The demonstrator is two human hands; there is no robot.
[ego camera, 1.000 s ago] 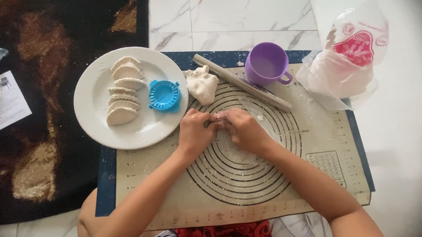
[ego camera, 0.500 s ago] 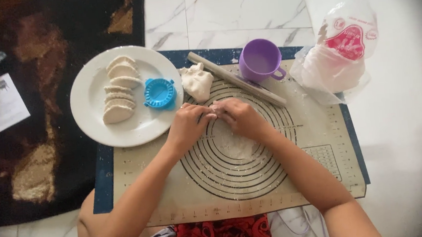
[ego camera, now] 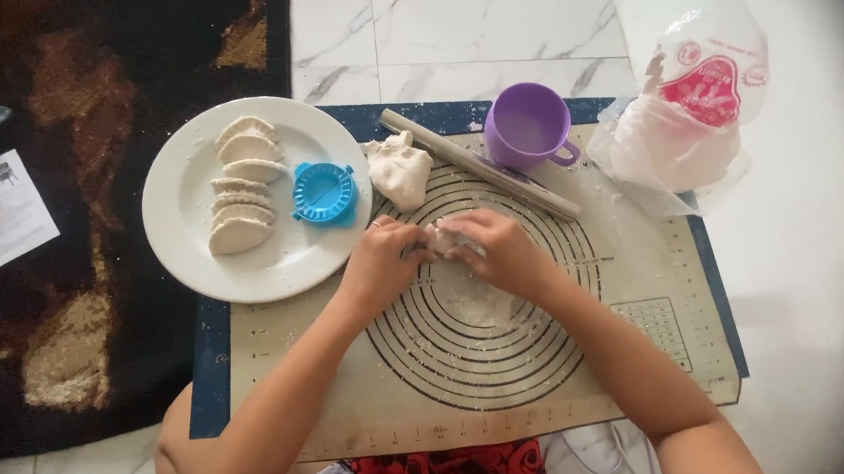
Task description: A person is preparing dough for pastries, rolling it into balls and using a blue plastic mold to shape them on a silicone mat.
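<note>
1. Both hands meet over the middle of the mat: the left hand and the right hand are curled narrow around one small piece of dough, pinched between the fingertips and lifted just off the surface. How much dough they enclose is mostly hidden by the fingers.
2. Under the hands lies a beige pastry mat with printed rings and a dark blue border, spread on the marble floor; a floury patch sits just below the hands.
3. Left of the left hand stands a white plate with a row of folded dumplings and a blue dumpling press near its right rim.
4. Far right of the right hand, an open plastic flour bag slumps half off the mat.
5. Just beyond the hands lie a lump of dough, a rolling pin set on a slant, and a purple mug touching or just beside the pin.
6. Risks, as I judge them: uneven pinching could tear the soft piece; a forearm swing could nudge the rolling pin into the mug; the slumped bag could spill flour onto the floor.
</note>
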